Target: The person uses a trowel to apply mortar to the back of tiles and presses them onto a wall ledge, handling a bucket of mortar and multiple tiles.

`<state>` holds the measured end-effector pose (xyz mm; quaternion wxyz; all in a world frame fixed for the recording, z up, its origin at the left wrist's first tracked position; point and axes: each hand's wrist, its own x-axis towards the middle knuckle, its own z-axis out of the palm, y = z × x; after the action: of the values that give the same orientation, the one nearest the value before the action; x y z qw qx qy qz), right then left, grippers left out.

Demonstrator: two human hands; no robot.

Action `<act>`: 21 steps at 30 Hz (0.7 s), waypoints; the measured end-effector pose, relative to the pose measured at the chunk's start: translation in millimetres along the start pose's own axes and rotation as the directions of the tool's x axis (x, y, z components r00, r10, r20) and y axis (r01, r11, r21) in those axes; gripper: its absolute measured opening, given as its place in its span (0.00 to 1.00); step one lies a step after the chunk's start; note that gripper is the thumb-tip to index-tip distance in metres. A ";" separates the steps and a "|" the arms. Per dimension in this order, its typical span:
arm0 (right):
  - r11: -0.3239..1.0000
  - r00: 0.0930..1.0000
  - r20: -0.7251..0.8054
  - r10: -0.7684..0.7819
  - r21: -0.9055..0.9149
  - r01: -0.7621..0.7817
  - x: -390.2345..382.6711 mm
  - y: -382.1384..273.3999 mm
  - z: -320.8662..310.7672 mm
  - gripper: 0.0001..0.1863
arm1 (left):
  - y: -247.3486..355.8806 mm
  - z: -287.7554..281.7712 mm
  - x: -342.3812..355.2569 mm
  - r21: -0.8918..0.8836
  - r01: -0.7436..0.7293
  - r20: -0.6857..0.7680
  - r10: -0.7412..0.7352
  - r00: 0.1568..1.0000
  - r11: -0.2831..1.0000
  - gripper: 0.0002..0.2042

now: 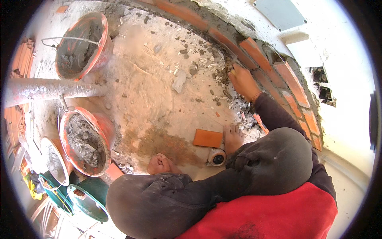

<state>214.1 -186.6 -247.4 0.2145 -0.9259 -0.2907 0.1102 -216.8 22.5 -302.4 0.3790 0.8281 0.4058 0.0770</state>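
My right hand point(243, 82) reaches out beside a low, curved course of red bricks point(234, 47) along the wall. Its fingers are curled closed around something small, mostly hidden by the hand, that I cannot make out. Just beyond it, one brick point(255, 54) sits on the course, and another brick point(292, 83) stands further right with grey mortar behind it. On the floor by my right foot lies a loose orange brick point(207, 138). Next to that brick is a small white object with a round black face point(217, 158). My left hand is not in view.
Two orange buckets of grey mortar, the far bucket point(104, 51) and the near bucket point(109, 139), stand at left, with a pole point(55, 88) between them. A white bucket point(59, 159) and green buckets point(95, 191) are lower left. Rubble point(215, 65) litters the floor along the bricks.
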 end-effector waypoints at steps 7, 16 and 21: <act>0.995 0.981 0.189 0.032 0.084 -0.048 19.1 -37.2 -18.7 0.14 | 6.3 -0.7 1.3 0.033 -0.069 -0.077 0.071 0.994 0.997 0.08; 0.996 0.977 0.212 0.031 0.081 -0.049 83.1 -38.9 15.4 0.14 | -2.8 -0.3 -1.7 -0.074 0.151 0.059 -0.147 0.987 0.986 0.09; 0.993 0.990 0.143 -0.003 0.115 -0.013 80.2 -45.4 8.5 0.12 | 22.9 -10.9 2.5 0.199 0.132 0.069 -0.148 0.987 0.971 0.08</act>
<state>253.6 -103.3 -240.3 0.2460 -0.9024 -0.2963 0.1934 -205.8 21.8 -279.4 0.3176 0.8329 0.4526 -0.0245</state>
